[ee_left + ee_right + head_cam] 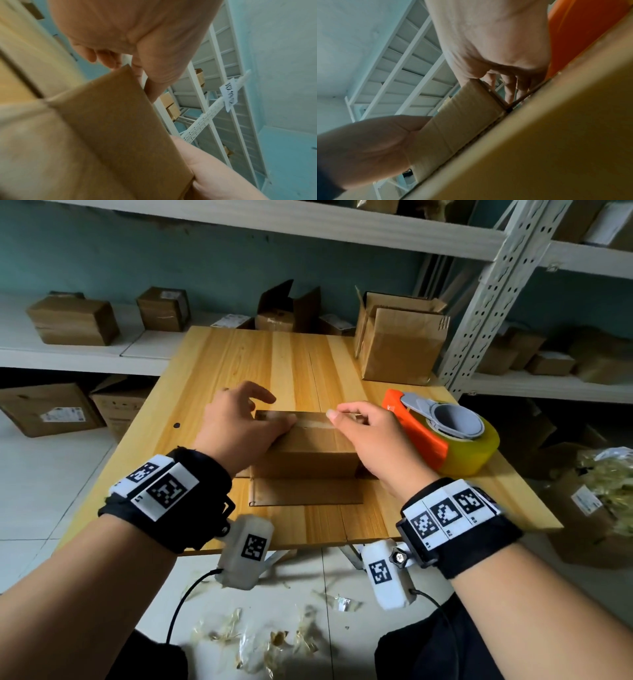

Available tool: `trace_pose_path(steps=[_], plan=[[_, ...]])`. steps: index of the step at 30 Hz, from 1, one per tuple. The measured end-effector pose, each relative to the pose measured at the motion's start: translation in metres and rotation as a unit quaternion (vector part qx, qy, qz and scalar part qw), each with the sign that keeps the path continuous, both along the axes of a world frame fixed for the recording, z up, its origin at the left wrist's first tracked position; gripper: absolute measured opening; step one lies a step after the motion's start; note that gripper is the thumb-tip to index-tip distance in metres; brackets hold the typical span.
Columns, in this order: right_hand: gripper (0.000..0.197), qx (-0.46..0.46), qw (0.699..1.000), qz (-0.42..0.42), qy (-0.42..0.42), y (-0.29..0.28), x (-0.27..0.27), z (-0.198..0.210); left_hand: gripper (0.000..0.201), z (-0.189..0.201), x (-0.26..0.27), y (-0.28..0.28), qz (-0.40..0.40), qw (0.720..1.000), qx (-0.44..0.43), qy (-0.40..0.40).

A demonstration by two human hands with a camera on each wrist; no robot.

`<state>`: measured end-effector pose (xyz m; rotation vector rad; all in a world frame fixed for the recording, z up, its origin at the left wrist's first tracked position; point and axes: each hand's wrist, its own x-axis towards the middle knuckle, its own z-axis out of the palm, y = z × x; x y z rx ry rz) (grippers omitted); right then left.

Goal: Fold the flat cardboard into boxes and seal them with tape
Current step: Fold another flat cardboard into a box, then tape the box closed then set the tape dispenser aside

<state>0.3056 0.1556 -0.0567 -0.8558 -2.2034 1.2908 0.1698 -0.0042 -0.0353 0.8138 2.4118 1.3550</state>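
Worktop (281,354) of pale striped wood fills the middle of the head view and carries everything in play. At its far right corner stands a large brown cardboard carton with open flaps (400,344), well apart from the work. Nearer, on the right, lies an orange tape dispenser with a roll of clear yellowish tape (445,436), just beside the right hand and not held.

The small brown cardboard box (305,446) sits at the centre of the worktop, already folded into shape, with one flap (305,491) lying flat toward the person. A strip of tape appears to run along its top seam, though the glare makes this hard to confirm.

The left hand (239,429) lies palm-down on the left end of the box top, fingers straight and slightly spread, index lifted. The right hand (366,436) rests on the right end, fingers curled loosely over the far edge; whether they pinch a tape end I cannot tell.

The step in hand looks like smoothing the seal on this face. Next, the box probably needs turning over so the loose flaps can be closed, then the dispenser picked up; the box must be kept square while it is turned.
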Motion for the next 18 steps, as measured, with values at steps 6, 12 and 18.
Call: trace_pose_path(steps=[6, 12, 18], plan=[[0.022, -0.017, 1.000, -0.010, 0.020, 0.002, -0.006, -0.003, 0.009, 0.017, 0.014, -0.010, -0.117, 0.979, -0.057, 0.159], [0.012, -0.016, 0.999, -0.016, 0.047, -0.002, -0.016, -0.003, 0.020, 0.019, 0.032, -0.003, -0.202, 0.958, -0.100, 0.180], [0.035, -0.045, 0.983, -0.087, 0.156, 0.004, 0.006, 0.033, 0.038, 0.015, 0.027, 0.005, -0.161, 0.957, -0.120, 0.210]])
